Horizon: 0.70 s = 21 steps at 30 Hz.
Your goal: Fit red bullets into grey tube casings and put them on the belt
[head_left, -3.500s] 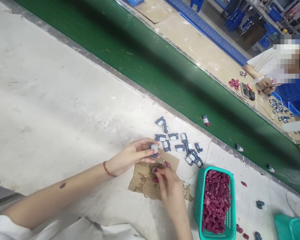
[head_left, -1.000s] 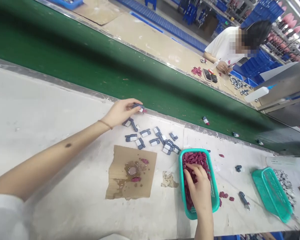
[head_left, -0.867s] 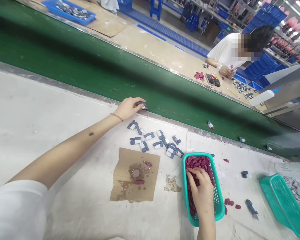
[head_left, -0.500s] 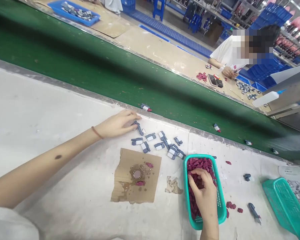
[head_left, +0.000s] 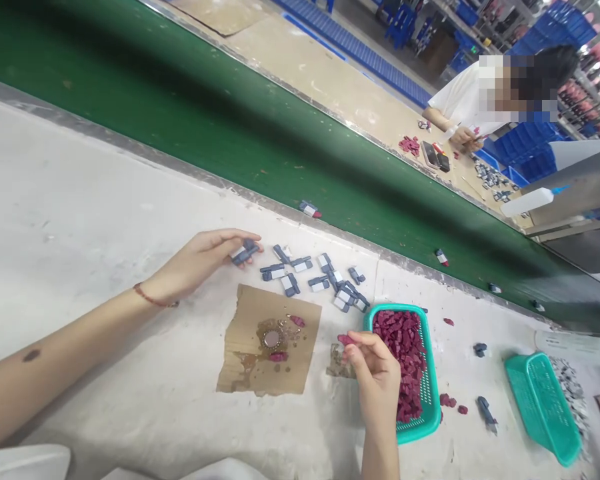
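Note:
My left hand (head_left: 213,257) is closed around a small dark blue-grey and white plastic part (head_left: 245,252), raised over the table left of a loose group of similar parts (head_left: 320,284). Between the thumb and fingertips of my right hand (head_left: 377,370) is a small dark red piece (head_left: 345,339), held just left of the green basket (head_left: 436,400). Many more red pieces (head_left: 405,340) fill that basket. A cardboard sheet (head_left: 235,340) lies between my hands, bearing a round cap-like disc (head_left: 272,339), wet spots and two red pieces (head_left: 279,357).
Beyond the table edge runs a green conveyor belt (head_left: 205,140) carrying several assembled parts (head_left: 310,209). A second green basket (head_left: 535,400) stands at the right near pale pieces (head_left: 570,393). Loose red bits (head_left: 448,400) lie between the baskets. Across the belt, a co-worker (head_left: 463,100) handles parts.
My left hand has picked up a blue-grey part and drawn back left. My right hand has come out of the basket leftward with a red piece. The view has shifted slightly.

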Tool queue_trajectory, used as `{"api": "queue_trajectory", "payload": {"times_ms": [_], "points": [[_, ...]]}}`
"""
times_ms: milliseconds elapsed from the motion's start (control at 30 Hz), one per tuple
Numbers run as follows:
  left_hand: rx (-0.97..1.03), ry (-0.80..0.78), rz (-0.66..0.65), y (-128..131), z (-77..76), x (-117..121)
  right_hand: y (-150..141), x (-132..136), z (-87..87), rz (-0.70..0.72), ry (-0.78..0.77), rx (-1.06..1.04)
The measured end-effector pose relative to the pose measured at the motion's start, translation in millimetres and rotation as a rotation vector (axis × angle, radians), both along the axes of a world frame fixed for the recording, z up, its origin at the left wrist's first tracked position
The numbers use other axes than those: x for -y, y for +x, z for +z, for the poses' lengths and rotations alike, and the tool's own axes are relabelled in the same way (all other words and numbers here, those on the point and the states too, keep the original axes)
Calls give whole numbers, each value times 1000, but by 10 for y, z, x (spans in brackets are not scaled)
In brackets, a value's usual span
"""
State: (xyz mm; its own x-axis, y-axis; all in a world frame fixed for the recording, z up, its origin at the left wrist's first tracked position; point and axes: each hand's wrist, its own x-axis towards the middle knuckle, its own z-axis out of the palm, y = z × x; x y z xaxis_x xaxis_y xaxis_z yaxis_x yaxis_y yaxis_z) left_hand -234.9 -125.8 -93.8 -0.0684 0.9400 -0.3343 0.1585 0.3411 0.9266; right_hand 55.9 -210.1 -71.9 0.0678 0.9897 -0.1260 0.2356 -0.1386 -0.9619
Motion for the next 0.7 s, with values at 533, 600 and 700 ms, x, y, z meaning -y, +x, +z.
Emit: {"api": "queue_trajectory", "payload": {"times_ms": [533,600,700], "points": [[426,-247,-41,224,-29,707,-564,-23,-203,319,47,173],[437,-210,3,226,-46,712,-602,-13,-237,383,147,271],[455,-162,56,219,-60,714,-632,-5,-318,500,302,428]]}}
